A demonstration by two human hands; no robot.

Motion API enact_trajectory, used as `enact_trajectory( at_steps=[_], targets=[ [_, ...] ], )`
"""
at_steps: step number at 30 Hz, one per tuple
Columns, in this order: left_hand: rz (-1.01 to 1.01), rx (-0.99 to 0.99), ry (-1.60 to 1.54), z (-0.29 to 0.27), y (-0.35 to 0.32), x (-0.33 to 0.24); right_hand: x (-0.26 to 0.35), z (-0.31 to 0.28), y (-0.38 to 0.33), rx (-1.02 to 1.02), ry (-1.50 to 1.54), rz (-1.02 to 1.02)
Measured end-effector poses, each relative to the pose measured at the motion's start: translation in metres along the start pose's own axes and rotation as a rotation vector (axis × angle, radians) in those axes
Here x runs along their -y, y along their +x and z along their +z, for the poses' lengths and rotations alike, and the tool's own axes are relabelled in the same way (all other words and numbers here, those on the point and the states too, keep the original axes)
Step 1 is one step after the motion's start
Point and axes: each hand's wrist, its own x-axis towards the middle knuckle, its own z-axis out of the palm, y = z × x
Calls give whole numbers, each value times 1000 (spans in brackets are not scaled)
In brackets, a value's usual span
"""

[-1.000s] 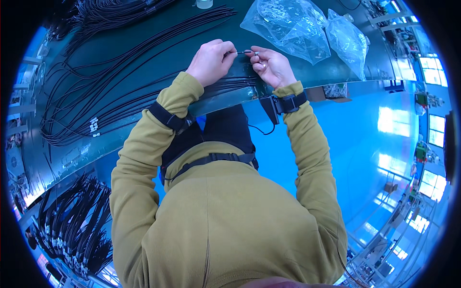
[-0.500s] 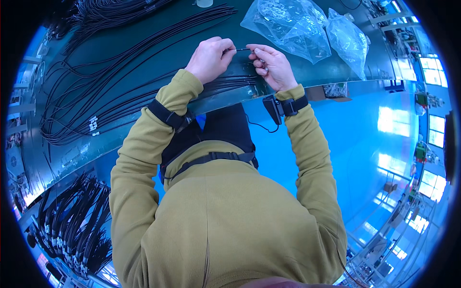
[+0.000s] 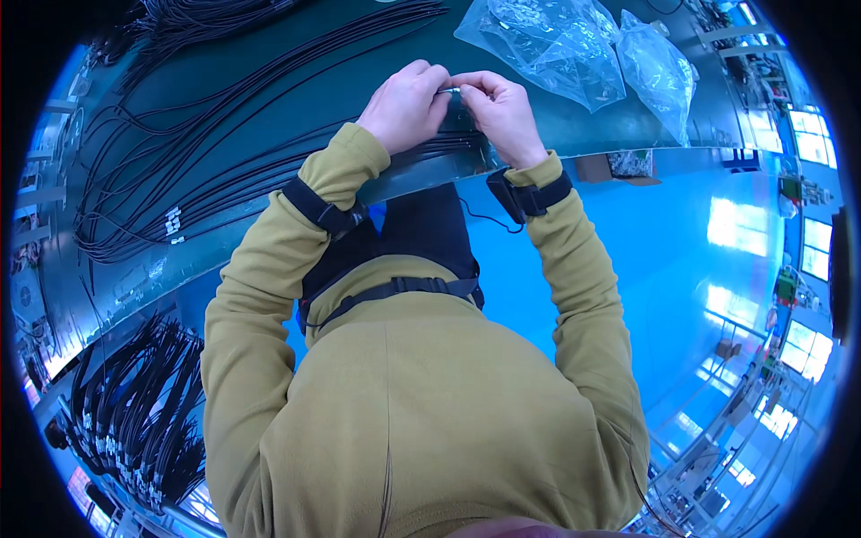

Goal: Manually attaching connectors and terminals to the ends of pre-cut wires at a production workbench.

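Head view, nearest: olive sleeves point(image 3: 269, 296) with a black wrist strap point(image 3: 531, 195) on each arm.
Left hand point(image 3: 405, 106): over the bench edge, fingertips pinched together on a small metal piece point(image 3: 448, 90).
Right hand point(image 3: 502, 109): meets it from the other side, thumb and forefinger clamped on the same piece.
Cables point(image 3: 269, 170): black, in long runs across the green bench point(image 3: 574, 134), ends passing under both hands.
Doing it well, I judge: keep the piece square between both pinches, push straight, leave the loose runs untangled.
Farther: two clear bags point(image 3: 556, 45), well apart from the hands.
Lower left: more bundled cables point(image 3: 134, 421) hang below the bench.
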Motion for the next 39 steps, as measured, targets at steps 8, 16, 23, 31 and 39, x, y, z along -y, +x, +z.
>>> enact_trajectory(
  at_steps=[8,16,23,31,39],
  targets=[
    [-69,28,-20,-5,6,-4,8,-6,-1,17,287,181],
    [-183,117,217,-42,-24,17,-7,-24,3,-91,16,203],
    [-304,63,463,-168,-124,83,-17,-35,1,-10,-448,52],
    [-616,162,638,-266,-212,118,-12,-36,4,97,-664,9],
    [-768,512,827,-273,-179,96,-4,-54,-6,195,-535,313]
  ],
)
